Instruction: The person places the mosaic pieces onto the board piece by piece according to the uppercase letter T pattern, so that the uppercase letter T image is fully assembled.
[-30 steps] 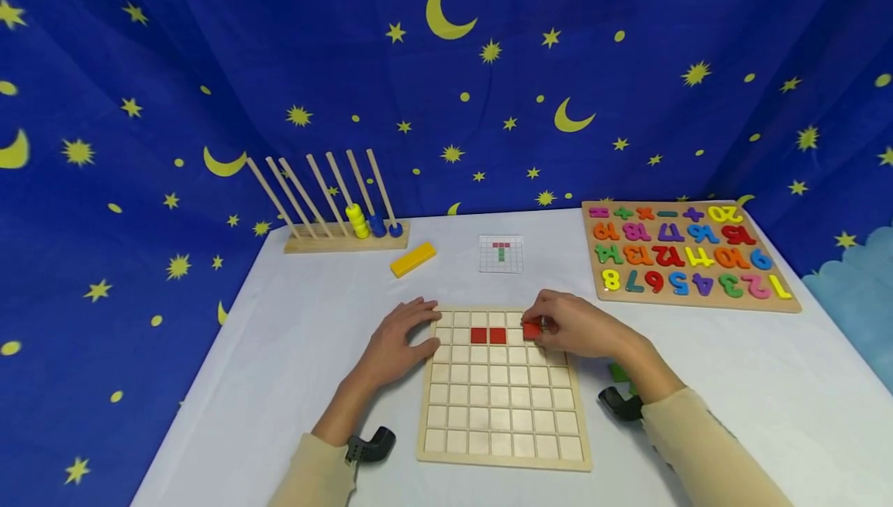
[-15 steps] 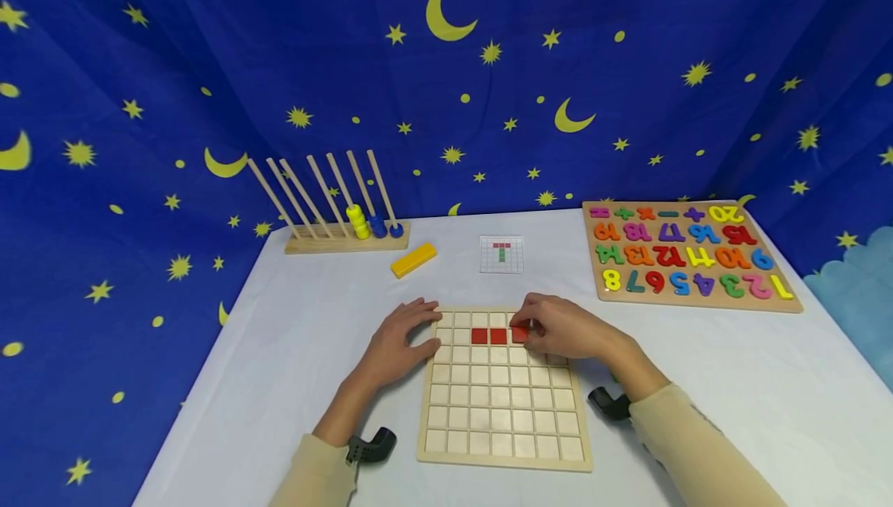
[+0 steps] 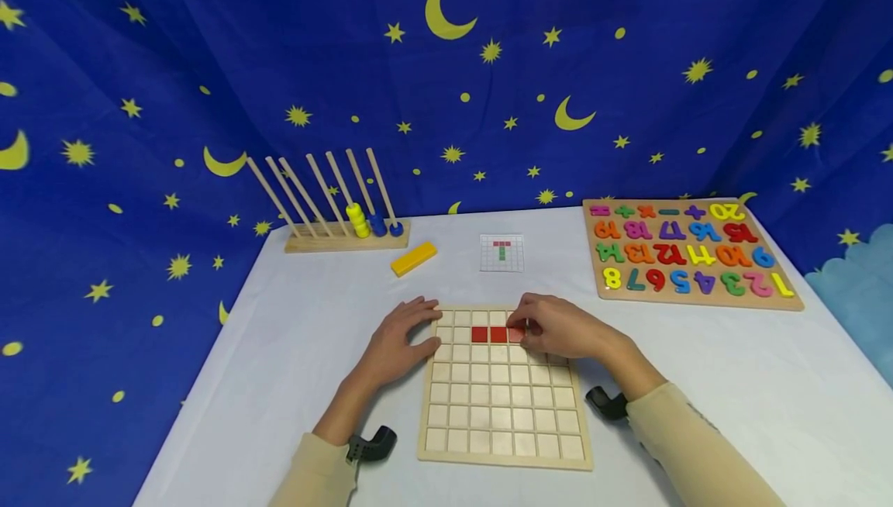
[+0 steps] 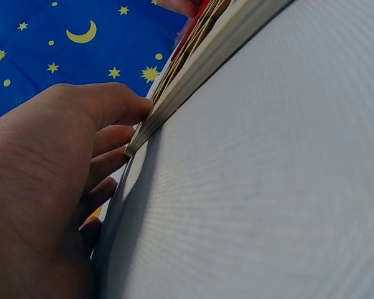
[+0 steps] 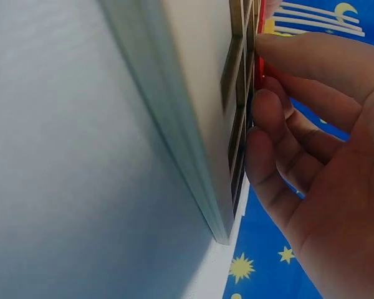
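Backdrop: starry blue cloth (image 3: pixel 516 143) behind a white table (image 3: pixel 230 398).
Right hand (image 3: pixel 561 326): pinches a red tile (image 3: pixel 515 335) at the grid board (image 3: pixel 502 396), just right of two other red tiles (image 3: pixel 498 335).
Left hand (image 3: pixel 392 343): relaxed, touching the board's left edge.
Right wrist view: lower fingers (image 5: pixel 275 177), hidden from the head view.
Since one second ago: tile has shifted left.

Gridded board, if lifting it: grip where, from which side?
Probably the gridded board by its left and right rims, one hand from each side: it lies flat and wide, and those rims sit clear of the red tiles. The left hand touches the left rim.
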`<control>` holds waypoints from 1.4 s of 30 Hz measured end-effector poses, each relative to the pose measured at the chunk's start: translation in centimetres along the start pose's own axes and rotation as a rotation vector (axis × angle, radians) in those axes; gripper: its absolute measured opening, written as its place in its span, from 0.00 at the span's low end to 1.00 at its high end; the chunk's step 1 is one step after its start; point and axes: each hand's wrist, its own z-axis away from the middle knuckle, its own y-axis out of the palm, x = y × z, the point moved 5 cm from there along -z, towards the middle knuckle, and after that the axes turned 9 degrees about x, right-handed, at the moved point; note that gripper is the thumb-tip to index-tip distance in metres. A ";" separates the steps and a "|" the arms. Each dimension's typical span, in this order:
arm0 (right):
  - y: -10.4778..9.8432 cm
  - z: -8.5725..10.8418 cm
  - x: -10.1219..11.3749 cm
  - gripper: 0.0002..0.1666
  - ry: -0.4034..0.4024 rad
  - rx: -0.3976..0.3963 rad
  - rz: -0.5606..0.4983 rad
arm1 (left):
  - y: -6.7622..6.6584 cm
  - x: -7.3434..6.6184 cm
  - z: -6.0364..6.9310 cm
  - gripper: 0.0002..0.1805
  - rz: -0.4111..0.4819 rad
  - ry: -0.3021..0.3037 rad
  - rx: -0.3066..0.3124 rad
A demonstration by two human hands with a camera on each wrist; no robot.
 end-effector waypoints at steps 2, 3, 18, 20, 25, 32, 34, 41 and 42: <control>-0.1 0.1 0.0 0.13 0.006 0.001 -0.005 | 0.0 0.0 0.0 0.23 0.003 -0.003 0.002; -0.1 0.2 -0.1 0.13 0.011 0.000 -0.009 | 0.0 0.0 0.0 0.23 0.005 -0.003 0.002; -1.2 3.0 -2.4 0.13 0.106 -0.048 -0.109 | -0.1 -0.1 0.1 0.23 0.008 0.000 -0.002; -1.2 3.5 -2.8 0.13 0.112 -0.054 -0.108 | -0.1 -0.1 0.1 0.23 0.007 0.000 -0.001; -1.4 4.7 -3.7 0.13 0.132 -0.062 -0.106 | -0.2 -0.3 0.1 0.23 0.010 0.002 0.000; -1.6 6.3 -4.9 0.14 0.157 -0.072 -0.093 | -0.2 -0.4 0.1 0.24 0.012 0.006 0.000; -1.7 6.7 -5.1 0.15 0.169 -0.071 -0.096 | -0.2 -0.3 0.1 0.24 0.013 0.007 -0.001; -1.6 7.8 -6.0 0.19 0.188 -0.043 -0.088 | -0.2 -0.3 0.1 0.23 0.020 0.011 -0.003; -1.6 7.9 -6.2 0.20 0.192 -0.036 -0.088 | -0.2 -0.3 0.1 0.23 0.022 0.010 -0.005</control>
